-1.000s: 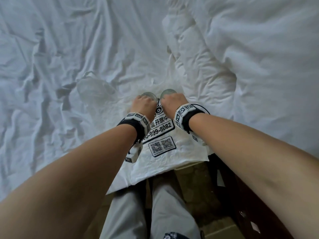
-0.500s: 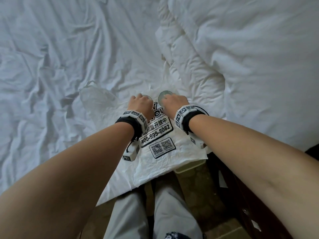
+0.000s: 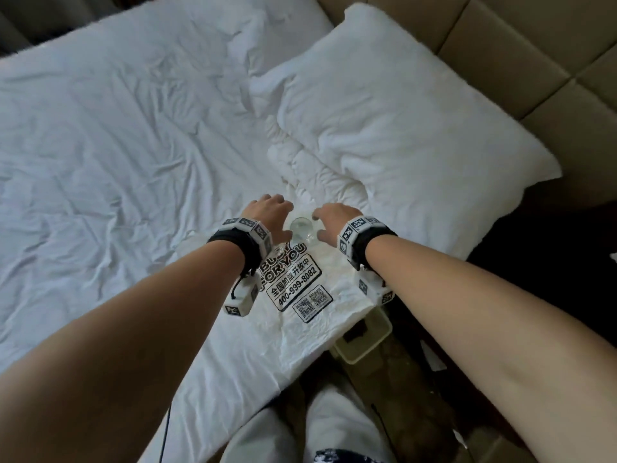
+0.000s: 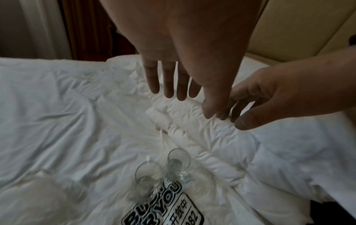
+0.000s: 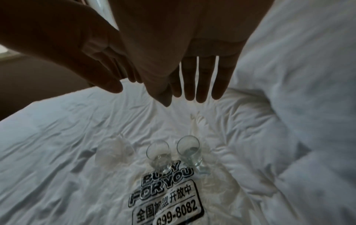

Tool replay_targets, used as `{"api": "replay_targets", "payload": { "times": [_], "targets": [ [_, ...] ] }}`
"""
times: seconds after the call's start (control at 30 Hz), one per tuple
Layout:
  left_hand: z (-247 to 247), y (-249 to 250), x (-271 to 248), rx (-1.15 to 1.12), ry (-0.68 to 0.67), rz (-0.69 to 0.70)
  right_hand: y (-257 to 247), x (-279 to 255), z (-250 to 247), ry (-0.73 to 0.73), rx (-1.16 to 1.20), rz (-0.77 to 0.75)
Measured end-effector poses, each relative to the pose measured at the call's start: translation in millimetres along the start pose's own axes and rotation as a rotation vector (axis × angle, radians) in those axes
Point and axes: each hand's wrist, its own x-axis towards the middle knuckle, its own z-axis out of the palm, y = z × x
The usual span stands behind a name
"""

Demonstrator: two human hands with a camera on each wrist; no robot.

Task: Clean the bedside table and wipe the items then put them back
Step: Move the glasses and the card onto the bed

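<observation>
Two small clear glasses stand upright side by side on a white printed plastic bag point(image 3: 300, 285) spread on the bed. They show in the left wrist view, left glass point(image 4: 149, 175) and right glass point(image 4: 178, 161), and in the right wrist view, left glass point(image 5: 159, 153) and right glass point(image 5: 189, 150). From the head view only the right glass point(image 3: 302, 230) shows plainly between my hands. My left hand point(image 3: 282, 217) and right hand point(image 3: 320, 225) hover above the glasses with fingers spread and hold nothing.
A big white pillow point(image 3: 400, 121) and a bunched duvet point(image 3: 317, 175) lie just beyond the glasses, with a tan padded headboard point(image 3: 534, 61) behind. A translucent plastic item point(image 5: 115, 150) lies left of the glasses. A cream bin point(image 3: 367, 339) stands on the floor by the bed.
Both hands gripped the glasses on the bag before; now they have let go and lifted off with fingers spread. My head view has risen, bringing the pillow and headboard into sight.
</observation>
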Motion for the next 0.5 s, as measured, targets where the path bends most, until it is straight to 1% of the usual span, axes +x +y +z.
{"api": "replay_targets", "payload": {
  "times": [0.1,0.23,0.37,0.5],
  "targets": [
    [-39.2,22.9,-14.6,0.042,0.019,0.087,1.8,-44.2,-24.9,0.062,0.052,0.079],
    [-83.1,67.3,-27.6,0.069,0.014,0.189,14.8,-108.4,-51.3,0.145,0.102,0.169],
    [-107.4,125.2,-34.6,0.096,-0.011,0.298,39.6,-178.9,-62.0,0.196,0.134,0.291],
    [-120.3,194.0,-43.4,0.133,0.000,0.423,70.8,-247.7,-65.3,0.191,0.133,0.406]
  ]
}}
